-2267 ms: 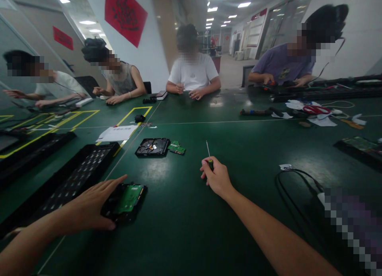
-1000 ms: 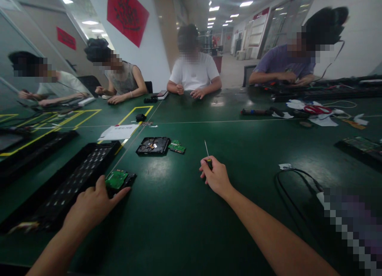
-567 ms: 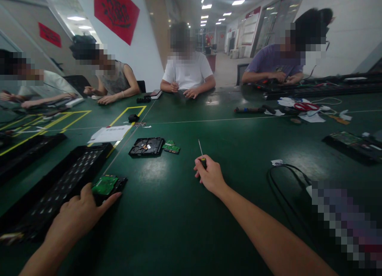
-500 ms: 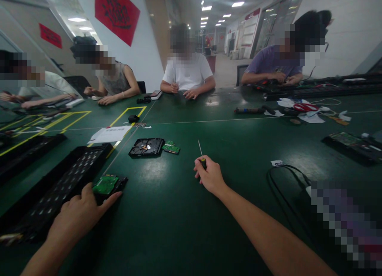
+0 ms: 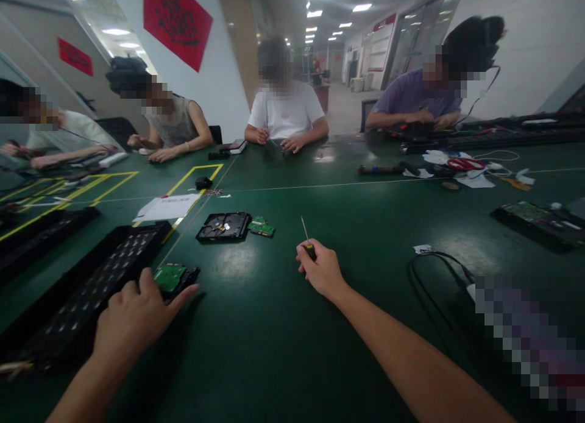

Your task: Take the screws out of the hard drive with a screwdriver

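Note:
My left hand (image 5: pixel 134 318) grips a black hard drive (image 5: pixel 176 278) with a green circuit board on top, at the left front of the green table, beside a long black tray (image 5: pixel 82 289). My right hand (image 5: pixel 322 269) rests on the table at the centre, closed round a small screwdriver (image 5: pixel 306 237) whose thin shaft points up and away. Farther out lie an opened hard drive (image 5: pixel 223 226) and a loose green circuit board (image 5: pixel 261 227).
Several other people sit at the far side of the table, working with their hands. A white paper sheet (image 5: pixel 167 206) lies at the left. A black cable (image 5: pixel 439 277) loops at the right. Tools, red scissors (image 5: pixel 464 164) and another tray (image 5: pixel 534 219) lie at the far right.
My left hand first pushed the hard drive away and left, toward the black tray, and in the last half second has shifted it slightly right. My right hand with the screwdriver has stayed put.

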{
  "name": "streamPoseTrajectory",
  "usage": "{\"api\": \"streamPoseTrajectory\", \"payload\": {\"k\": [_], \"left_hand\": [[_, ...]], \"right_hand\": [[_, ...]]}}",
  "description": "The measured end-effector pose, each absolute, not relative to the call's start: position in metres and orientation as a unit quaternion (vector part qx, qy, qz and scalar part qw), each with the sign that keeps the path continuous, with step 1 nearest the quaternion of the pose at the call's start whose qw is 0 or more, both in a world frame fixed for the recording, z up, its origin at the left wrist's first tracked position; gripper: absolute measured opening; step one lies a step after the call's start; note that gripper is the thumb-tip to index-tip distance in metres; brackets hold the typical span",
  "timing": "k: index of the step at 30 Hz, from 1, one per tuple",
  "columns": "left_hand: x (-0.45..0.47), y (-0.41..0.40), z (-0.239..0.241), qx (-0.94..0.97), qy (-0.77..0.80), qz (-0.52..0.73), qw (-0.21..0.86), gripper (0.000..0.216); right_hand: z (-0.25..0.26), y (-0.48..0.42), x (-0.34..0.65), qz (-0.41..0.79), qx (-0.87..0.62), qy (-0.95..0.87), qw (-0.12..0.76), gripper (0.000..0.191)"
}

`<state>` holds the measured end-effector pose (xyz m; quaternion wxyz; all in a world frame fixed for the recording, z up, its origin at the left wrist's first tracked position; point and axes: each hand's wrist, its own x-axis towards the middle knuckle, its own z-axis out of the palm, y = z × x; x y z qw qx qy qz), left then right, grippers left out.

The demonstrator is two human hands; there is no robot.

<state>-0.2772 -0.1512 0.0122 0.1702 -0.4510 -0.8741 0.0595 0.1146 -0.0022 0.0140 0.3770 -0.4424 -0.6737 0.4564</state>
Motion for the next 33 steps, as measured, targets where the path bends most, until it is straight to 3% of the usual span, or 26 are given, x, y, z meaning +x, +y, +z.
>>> {"api": "streamPoseTrajectory", "payload": {"k": [5, 8, 11, 15, 18, 33], "left_hand": [[-0.237, -0.099, 0.024, -0.609, -0.776, -0.016, 0.164, 0.093], [-0.215, -0.054, 0.017, -0.679, -0.719, -0.061, 0.137, 0.083], [-0.197, -0.016, 0.005, -0.688, -0.706, -0.098, 0.136, 0.08], [-0.189, 0.01, -0.008, -0.646, -0.745, -0.114, 0.121, 0.076], [-0.191, 0.013, -0.014, -0.643, -0.752, -0.095, 0.109, 0.075], [-0.196, 0.011, -0.02, -0.634, -0.757, -0.106, 0.116, 0.068]], "right_hand": [[0.014, 0.018, 0.096, 0.291, -0.452, -0.763, 0.357, 0.02], [0.016, 0.035, 0.071, 0.251, -0.456, -0.806, 0.281, 0.029], [0.019, 0.05, 0.045, 0.198, -0.45, -0.842, 0.22, 0.036], [0.025, 0.064, 0.015, 0.164, -0.499, -0.835, 0.162, 0.059], [0.026, 0.072, 0.003, 0.164, -0.517, -0.829, 0.135, 0.051], [0.017, 0.066, -0.011, 0.249, -0.541, -0.767, 0.239, 0.022]]}}
